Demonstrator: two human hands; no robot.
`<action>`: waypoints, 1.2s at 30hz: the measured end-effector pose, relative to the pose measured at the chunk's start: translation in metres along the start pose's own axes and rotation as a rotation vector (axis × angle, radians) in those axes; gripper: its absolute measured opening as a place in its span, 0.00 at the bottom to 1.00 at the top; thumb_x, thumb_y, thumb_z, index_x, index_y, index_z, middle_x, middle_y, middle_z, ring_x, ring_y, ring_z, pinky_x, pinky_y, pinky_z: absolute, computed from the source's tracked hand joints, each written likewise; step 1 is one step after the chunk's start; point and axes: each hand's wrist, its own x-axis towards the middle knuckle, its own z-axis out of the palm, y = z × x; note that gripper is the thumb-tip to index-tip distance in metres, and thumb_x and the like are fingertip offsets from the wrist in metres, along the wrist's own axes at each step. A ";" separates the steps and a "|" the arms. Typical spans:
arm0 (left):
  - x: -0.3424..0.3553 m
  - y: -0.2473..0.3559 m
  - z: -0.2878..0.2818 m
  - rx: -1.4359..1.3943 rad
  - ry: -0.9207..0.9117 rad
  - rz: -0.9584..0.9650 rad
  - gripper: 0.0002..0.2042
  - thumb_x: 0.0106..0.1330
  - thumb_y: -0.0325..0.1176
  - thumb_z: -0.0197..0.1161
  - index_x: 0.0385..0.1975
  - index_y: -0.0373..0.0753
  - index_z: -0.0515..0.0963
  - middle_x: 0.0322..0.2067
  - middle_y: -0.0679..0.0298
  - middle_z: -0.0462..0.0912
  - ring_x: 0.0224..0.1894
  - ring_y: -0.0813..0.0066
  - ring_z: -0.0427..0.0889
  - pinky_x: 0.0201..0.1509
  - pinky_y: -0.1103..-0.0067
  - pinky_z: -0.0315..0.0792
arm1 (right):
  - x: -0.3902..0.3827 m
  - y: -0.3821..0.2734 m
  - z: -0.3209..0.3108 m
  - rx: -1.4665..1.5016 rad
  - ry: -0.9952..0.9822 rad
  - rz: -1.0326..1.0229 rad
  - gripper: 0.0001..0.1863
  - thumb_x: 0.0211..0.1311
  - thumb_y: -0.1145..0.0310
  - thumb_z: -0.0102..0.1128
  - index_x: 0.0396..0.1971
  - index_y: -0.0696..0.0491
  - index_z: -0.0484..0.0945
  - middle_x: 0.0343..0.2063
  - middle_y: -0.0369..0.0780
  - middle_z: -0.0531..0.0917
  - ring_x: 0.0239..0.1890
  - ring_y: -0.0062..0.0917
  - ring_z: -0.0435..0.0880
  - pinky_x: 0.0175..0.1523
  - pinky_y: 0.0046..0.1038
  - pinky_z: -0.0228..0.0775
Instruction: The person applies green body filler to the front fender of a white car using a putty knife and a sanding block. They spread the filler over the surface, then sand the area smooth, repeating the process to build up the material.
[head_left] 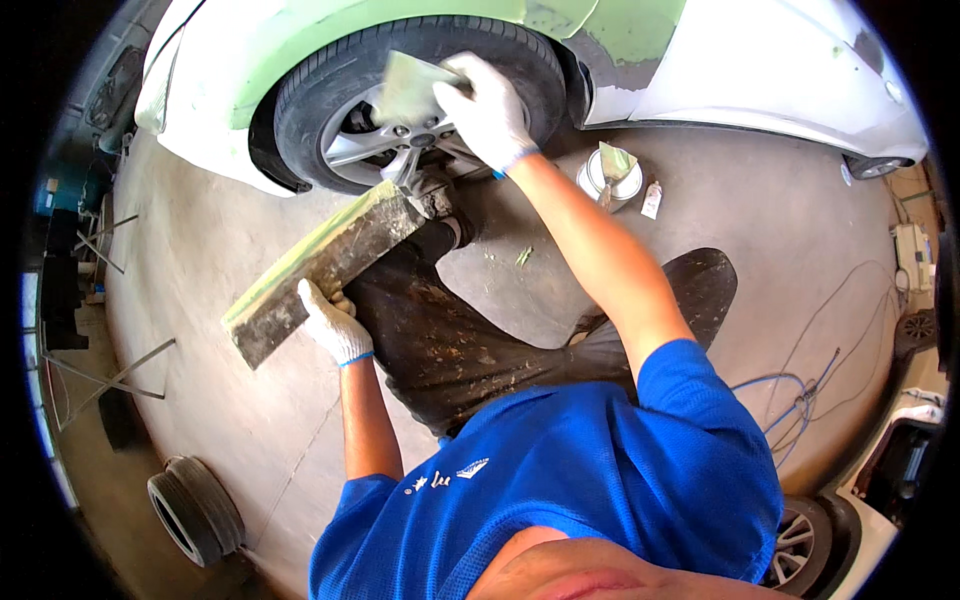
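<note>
In a white knit glove, my left hand (335, 325) grips the lower edge of a long, dirty putty board (335, 250). Pale green filler is smeared along the board's upper edge, and it slants over my bent leg. My right hand (488, 112), gloved too, pinches a flat filler spreader (412, 88), slightly blurred, with pale green on its face. The spreader is held up in front of the car wheel (420, 140). Above it curves a white car fender (240, 50) with wide pale green filled areas.
To the right of the wheel stands a round tin (628, 188) with another spreader (616, 160) across it and a small white tube (652, 200) beside it. A blue hose (800, 395) coils at right. Tyres (195, 510) lie at lower left, near metal stands (125, 375).
</note>
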 end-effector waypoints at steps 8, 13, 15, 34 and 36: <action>-0.004 0.001 0.000 0.057 0.100 0.067 0.29 0.73 0.58 0.60 0.20 0.37 0.74 0.13 0.72 0.62 0.16 0.84 0.58 0.20 0.83 0.52 | -0.058 0.028 -0.168 0.987 0.509 0.959 0.08 0.64 0.77 0.53 0.41 0.52 0.76 0.35 0.39 0.82 0.38 0.33 0.83 0.48 0.42 0.81; -0.001 0.000 -0.003 0.090 0.064 0.008 0.25 0.73 0.56 0.61 0.25 0.38 0.76 0.19 0.71 0.67 0.18 0.84 0.60 0.22 0.83 0.53 | 0.004 0.015 -0.228 0.309 0.517 0.263 0.14 0.62 0.77 0.57 0.48 0.61 0.79 0.35 0.37 0.82 0.40 0.28 0.84 0.48 0.32 0.78; -0.001 0.003 -0.002 0.127 0.068 0.013 0.26 0.73 0.57 0.60 0.24 0.38 0.76 0.19 0.70 0.67 0.19 0.84 0.60 0.22 0.82 0.54 | 0.036 -0.002 -0.225 -0.306 0.446 -0.148 0.19 0.60 0.78 0.59 0.53 0.55 0.82 0.40 0.38 0.84 0.45 0.31 0.83 0.53 0.32 0.76; 0.001 -0.006 0.000 0.117 0.080 0.097 0.30 0.71 0.61 0.60 0.17 0.38 0.73 0.14 0.73 0.60 0.17 0.84 0.54 0.21 0.80 0.46 | 0.177 -0.046 -0.211 -1.244 0.428 -0.624 0.22 0.57 0.72 0.59 0.53 0.44 0.81 0.52 0.33 0.82 0.53 0.39 0.75 0.58 0.44 0.68; 0.003 -0.009 -0.001 0.093 0.088 0.103 0.31 0.71 0.61 0.60 0.17 0.39 0.72 0.14 0.73 0.60 0.17 0.84 0.54 0.21 0.80 0.47 | 0.179 -0.045 -0.211 -1.262 0.421 -0.627 0.22 0.57 0.72 0.58 0.53 0.44 0.81 0.52 0.33 0.82 0.53 0.38 0.75 0.58 0.44 0.67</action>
